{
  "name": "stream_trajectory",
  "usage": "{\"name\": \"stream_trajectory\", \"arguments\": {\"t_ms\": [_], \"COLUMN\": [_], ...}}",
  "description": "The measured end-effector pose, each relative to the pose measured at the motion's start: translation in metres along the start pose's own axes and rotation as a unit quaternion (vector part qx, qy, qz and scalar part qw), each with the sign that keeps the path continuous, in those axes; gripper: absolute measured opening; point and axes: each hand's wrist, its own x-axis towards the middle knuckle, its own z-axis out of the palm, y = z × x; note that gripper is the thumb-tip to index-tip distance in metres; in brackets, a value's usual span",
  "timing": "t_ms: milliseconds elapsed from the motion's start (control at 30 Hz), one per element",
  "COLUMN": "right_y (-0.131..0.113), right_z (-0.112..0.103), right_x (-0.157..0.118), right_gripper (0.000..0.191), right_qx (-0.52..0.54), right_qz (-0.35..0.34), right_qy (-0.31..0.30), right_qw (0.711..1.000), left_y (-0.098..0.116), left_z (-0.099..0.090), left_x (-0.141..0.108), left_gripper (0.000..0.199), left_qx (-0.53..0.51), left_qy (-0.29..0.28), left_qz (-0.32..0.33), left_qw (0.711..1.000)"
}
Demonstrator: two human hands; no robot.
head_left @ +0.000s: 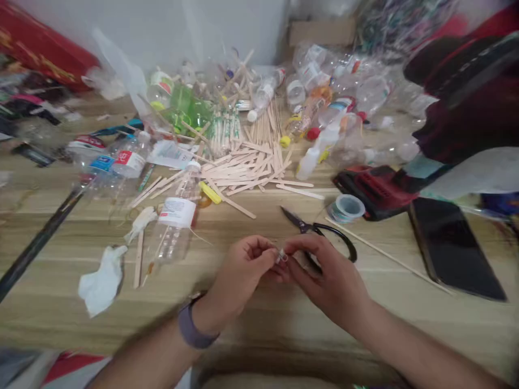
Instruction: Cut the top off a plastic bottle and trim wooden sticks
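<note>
My left hand (247,270) and my right hand (328,270) meet over the near middle of the table. Between their fingertips is a small whitish looped piece (283,256), too small and blurred to name. Both hands are closed, with thumbs and forefingers pinching it from either side. Just behind my right hand lie black-handled scissors (298,220), their blades pointing up and left; the hand covers part of one handle loop. To the left of my left hand, a clear plastic bottle (176,213) with a white label lies on the wood.
Wooden craft sticks (251,167) are heaped at mid-table, with plastic bottles (348,102) behind. On the right are a small tub (347,208), a thin stick (389,254), a phone (456,246) and a red-black power tool (377,189). Crumpled tissue (101,281) lies left.
</note>
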Motion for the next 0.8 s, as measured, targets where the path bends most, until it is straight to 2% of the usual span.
{"name": "stream_trajectory", "arguments": {"t_ms": [133, 300, 567, 667, 800], "right_y": [0.0011, 0.0010, -0.0006, -0.0022, -0.0046], "right_z": [-0.0023, -0.0008, 0.0012, 0.0003, -0.0003], "right_x": [0.0009, -0.0014, -0.0009, 0.0003, 0.0017], "right_gripper": [0.009, 0.008, 0.018, 0.016, 0.009], "right_qx": [0.014, 0.067, 0.182, 0.181, 0.159], "right_qz": [0.021, 0.094, 0.220, 0.233, 0.215], "right_qy": [-0.012, -0.017, -0.031, -0.030, -0.019], "right_qw": [1.000, 0.993, 0.958, 0.955, 0.964], "left_y": [0.0006, -0.0017, -0.0032, -0.0057, -0.0076], "left_z": [-0.0021, -0.0031, -0.0010, -0.0017, -0.0027], "left_x": [0.0045, 0.0043, 0.0012, 0.0006, -0.0010], "left_gripper": [0.016, 0.015, 0.010, 0.009, 0.006], "left_qx": [0.000, 0.032, 0.125, 0.149, 0.194], "left_qy": [0.000, 0.009, 0.029, 0.028, 0.033], "left_qz": [0.008, 0.040, 0.086, 0.097, 0.114], "left_qw": [1.000, 0.999, 0.988, 0.984, 0.974]}}
